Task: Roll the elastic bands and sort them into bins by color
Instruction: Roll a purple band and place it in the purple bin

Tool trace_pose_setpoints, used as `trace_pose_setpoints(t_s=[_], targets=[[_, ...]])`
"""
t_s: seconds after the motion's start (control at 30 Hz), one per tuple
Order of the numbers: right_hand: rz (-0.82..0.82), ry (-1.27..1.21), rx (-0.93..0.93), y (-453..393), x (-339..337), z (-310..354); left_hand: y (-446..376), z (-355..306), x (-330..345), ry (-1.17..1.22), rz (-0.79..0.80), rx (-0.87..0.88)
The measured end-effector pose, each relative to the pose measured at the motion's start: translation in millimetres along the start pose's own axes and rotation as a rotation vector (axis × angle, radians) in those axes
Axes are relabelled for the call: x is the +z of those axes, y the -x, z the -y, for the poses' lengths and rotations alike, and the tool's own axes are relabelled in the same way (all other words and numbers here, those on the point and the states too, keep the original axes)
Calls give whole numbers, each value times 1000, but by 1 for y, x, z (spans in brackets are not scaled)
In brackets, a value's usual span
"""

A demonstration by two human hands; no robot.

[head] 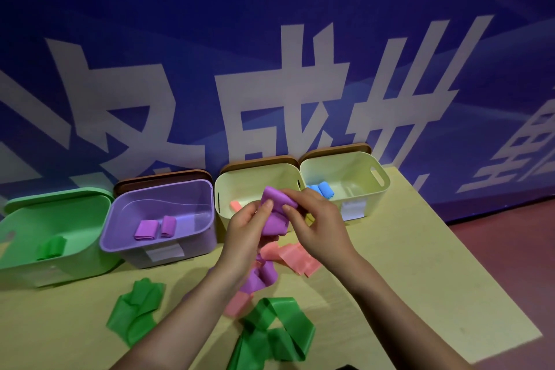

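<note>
Both hands rolling a purple band above the table, bins waiting behind.

Nearest, loose green bands and a pink band lie unrolled on the table, likely awaiting their turn. Above them the left hand and right hand pinch the purple band, its tail hanging so it can wind up. Beyond, the purple bin holds two purple rolls, beside the green bin; two cream bins hold pink and blue.

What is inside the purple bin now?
Two rolled purple bands lie side by side on the floor of the purple bin. The near wall hides the floor just behind it.
</note>
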State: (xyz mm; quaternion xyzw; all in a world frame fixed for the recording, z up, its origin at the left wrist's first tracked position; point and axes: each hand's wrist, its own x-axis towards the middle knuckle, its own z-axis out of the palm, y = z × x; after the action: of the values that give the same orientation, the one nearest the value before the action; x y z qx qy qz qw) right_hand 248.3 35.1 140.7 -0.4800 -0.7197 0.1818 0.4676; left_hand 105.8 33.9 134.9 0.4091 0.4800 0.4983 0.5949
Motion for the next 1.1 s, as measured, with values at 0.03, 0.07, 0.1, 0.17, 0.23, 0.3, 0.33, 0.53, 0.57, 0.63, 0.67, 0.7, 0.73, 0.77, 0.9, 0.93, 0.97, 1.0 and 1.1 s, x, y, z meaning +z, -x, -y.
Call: trace_pose_setpoints(t_s=[0.03,0.07,0.1,0.17,0.23,0.3,0.33,0.53,0.57,0.63,0.67,0.7,0.73,0.77,0.9,0.93,0.97,1.0,1.1], targets=[[2,29,-34,-1,-2,-1,1,0,0,38,-22,-37],[5,56,-62,-1,-3,-1,2,1,1,61,-42,-58],[11,80,-88,0,-3,-2,2,2,1,85,-52,-65],[26,121,-124,4,-2,-4,4,0,2,134,-27,-67],[45,156,-148,6,-2,-7,7,-3,2,130,9,-77],[91,191,-203,7,-3,-6,10,-1,2,93,10,-49],[127,202,-235,7,-4,-5,11,0,2,77,-2,-27],[184,-231,51,15,-10,0,17,1,-4,-41,25,51],[163,-291,139,16,-11,2,20,1,-6,-79,51,59],[189,-389,303,16,-11,7,26,0,-7,-124,94,77],[223,-417,346,16,-10,9,29,1,-7,-128,101,85],[244,-427,357,16,-10,10,31,2,-7,-137,96,93],[243,-426,352,17,-9,10,33,4,-7,-131,85,95],[224,-427,342,18,-8,11,35,5,-7,-118,62,86],[109,-335,215,22,0,14,41,13,-7,85,-103,-62],[90,-261,148,24,2,15,43,13,-7,140,-134,-87],[78,-188,77,26,4,15,45,14,-8,181,-152,-108],[73,-122,12,27,5,14,47,12,-9,230,-160,-130],[62,2,-103,28,11,12,50,6,-11,351,-164,-195]])
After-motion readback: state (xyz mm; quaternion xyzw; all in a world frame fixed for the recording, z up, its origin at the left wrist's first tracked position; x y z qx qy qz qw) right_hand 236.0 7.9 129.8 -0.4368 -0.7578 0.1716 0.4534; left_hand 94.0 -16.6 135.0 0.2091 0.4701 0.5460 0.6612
